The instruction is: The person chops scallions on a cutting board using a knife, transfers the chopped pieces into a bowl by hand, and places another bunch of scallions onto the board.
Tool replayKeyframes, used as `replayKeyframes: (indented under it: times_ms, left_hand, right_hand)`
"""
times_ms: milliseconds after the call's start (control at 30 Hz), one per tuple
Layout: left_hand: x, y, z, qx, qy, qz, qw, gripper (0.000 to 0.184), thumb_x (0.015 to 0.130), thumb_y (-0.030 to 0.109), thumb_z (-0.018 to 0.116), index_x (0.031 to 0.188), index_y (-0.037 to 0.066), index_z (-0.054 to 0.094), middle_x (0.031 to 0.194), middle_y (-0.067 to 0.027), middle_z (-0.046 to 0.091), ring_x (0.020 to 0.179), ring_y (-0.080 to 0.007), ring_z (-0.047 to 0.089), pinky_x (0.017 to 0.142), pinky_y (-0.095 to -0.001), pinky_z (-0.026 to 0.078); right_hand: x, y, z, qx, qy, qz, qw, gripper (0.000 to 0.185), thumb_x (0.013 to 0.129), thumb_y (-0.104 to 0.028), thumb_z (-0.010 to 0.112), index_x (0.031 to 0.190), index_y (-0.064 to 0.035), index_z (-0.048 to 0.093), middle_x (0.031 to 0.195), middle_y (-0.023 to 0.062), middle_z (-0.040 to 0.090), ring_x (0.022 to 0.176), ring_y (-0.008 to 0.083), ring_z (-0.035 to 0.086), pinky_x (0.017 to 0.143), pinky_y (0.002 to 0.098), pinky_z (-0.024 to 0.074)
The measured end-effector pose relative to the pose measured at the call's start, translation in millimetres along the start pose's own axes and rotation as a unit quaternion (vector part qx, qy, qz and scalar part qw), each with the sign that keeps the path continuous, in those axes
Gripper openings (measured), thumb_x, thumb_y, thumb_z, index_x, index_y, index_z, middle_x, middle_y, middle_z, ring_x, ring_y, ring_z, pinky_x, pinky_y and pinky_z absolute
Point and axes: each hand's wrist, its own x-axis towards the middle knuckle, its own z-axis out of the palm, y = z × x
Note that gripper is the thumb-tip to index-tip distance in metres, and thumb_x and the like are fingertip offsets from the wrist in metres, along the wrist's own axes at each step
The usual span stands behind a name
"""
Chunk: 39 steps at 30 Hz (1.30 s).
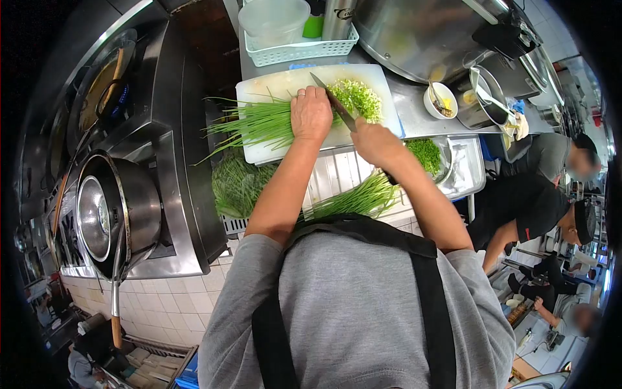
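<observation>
the right hand (378, 144) was closed around the handle of a knife (338, 107), whose blade slanted forward and leftward from the fist, its tip ahead of the left hand (311, 115). that left hand, a ring on one finger, pressed down on a bunch of long green stalks (262, 120), gripping it against the cutting board (291, 71); the loose ends fanned out to the left of the hand, some past the board's edge. just beyond the blade, ahead of the right hand, lay a heap of chopped pieces (356, 98) on the board. nearer the body, below the right hand, was another bunch of stalks (356, 198), and to its right some finely cut greens (424, 155). farther right and forward stood a white bowl (429, 104) and, beside it, a steel pot (468, 117). well ahead of the left hand, past the board, was a pale teal basket (304, 53). a dark pan (139, 207) sat far to the left.
</observation>
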Motion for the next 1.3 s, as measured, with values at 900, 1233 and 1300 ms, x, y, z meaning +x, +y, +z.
replayKeyframes:
  times_ms: [900, 1233, 1300]
  left_hand:
    - [-1.6, -0.4, 2.7, -0.004, 0.01, -0.01, 1.0, 0.011, 0.082, 0.012, 0.051, 0.086, 0.006, 0.058, 0.088, -0.0113, 0.057, 0.087, -0.0283, 0.056, 0.076, -0.0414, 0.044]
    - [-1.0, -0.4, 0.6, -0.005, 0.003, -0.018, 1.0, 0.011, 0.082, 0.013, 0.051, 0.087, 0.006, 0.058, 0.09, -0.0116, 0.057, 0.09, -0.0289, 0.056, 0.078, -0.0416, 0.045]
    - [-2.4, 0.6, 0.8, -0.005, -0.004, -0.023, 1.0, 0.011, 0.082, 0.013, 0.051, 0.087, 0.006, 0.058, 0.091, -0.0117, 0.057, 0.09, -0.0291, 0.056, 0.078, -0.0417, 0.045]
  right_hand:
    - [0.4, 2.6, 3.7, 0.009, -0.001, -0.027, 1.0, 0.031, 0.092, -0.021, 0.039, 0.104, 0.0055, 0.052, 0.085, 0.0277, 0.065, 0.079, 0.0418, 0.065, 0.074, 0.0511, 0.0509]
    - [11.8, -6.9, -25.6, 0.048, -0.054, -0.013, 0.997, 0.031, 0.093, -0.022, 0.043, 0.105, 0.0055, 0.051, 0.086, 0.0278, 0.065, 0.08, 0.0415, 0.064, 0.075, 0.0515, 0.0499]
    - [-0.9, -8.9, -30.7, 0.06, -0.098, 0.013, 0.993, 0.033, 0.093, -0.022, 0.042, 0.107, 0.0063, 0.05, 0.086, 0.0283, 0.065, 0.081, 0.0429, 0.064, 0.077, 0.0513, 0.0495]
